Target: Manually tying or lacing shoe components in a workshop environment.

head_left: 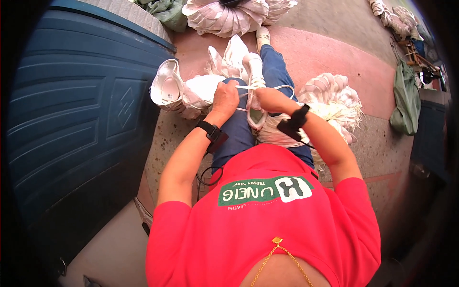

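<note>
A white shoe [256,116] rests across my lap, its toe pointing away and its open collar toward me. A white shoelace [246,87] stretches over it between my two hands. My left hand [225,100] is closed on the lace at the shoe's left side. At the right side, my right hand [273,100] is closed on the lace, against the shoe; its fingertips are partly hidden. A loop of lace curves beyond the right hand. Several loose white shoes [169,88] lie to the left, beside and over my left leg.
A large bundle of white shoe parts [330,98] with loose laces sits at my right. Another bundle [224,19] lies beyond my feet. A blue panelled door [71,95] stands close on the left. A green sack [406,103] hangs at the right, near stacked items.
</note>
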Tool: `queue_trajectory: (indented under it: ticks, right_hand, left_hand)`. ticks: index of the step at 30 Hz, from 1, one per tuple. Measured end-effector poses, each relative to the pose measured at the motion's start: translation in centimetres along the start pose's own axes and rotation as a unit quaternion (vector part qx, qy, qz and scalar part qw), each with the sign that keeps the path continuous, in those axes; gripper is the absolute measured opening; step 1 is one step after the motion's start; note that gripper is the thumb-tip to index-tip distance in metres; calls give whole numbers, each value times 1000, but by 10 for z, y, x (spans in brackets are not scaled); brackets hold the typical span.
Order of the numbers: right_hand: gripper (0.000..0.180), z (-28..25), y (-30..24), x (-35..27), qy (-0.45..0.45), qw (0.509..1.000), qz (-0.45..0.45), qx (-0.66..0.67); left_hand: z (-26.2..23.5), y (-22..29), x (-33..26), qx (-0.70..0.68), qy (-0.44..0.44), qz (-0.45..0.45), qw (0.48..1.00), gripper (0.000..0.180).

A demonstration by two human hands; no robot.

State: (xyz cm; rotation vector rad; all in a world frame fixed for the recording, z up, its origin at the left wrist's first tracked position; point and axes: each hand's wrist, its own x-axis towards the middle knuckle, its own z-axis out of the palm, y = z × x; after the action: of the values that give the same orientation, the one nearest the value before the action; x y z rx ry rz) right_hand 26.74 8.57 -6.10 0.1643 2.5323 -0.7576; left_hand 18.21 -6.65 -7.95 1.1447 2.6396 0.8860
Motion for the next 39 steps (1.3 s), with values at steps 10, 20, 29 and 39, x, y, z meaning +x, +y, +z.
queue_trajectory:
  ticks: [10,20,29,39]
  right_hand:
    - [11,-111,30,-112,52,628,-399,667]
    - [8,-134,20,-134,105,498,-489,708]
    - [14,-149,2,-124,33,649,-433,624]
    - [17,-138,78,-165,126,794,-146,577]
  left_hand:
    - [13,8,3,-100,3,-90,991,13]
    - [15,19,9,-225,-138,-216,940,18]
    - [-12,40,46,-330,-225,-153,904,32]
    - [-72,7,42,-529,-245,-178,793,20]
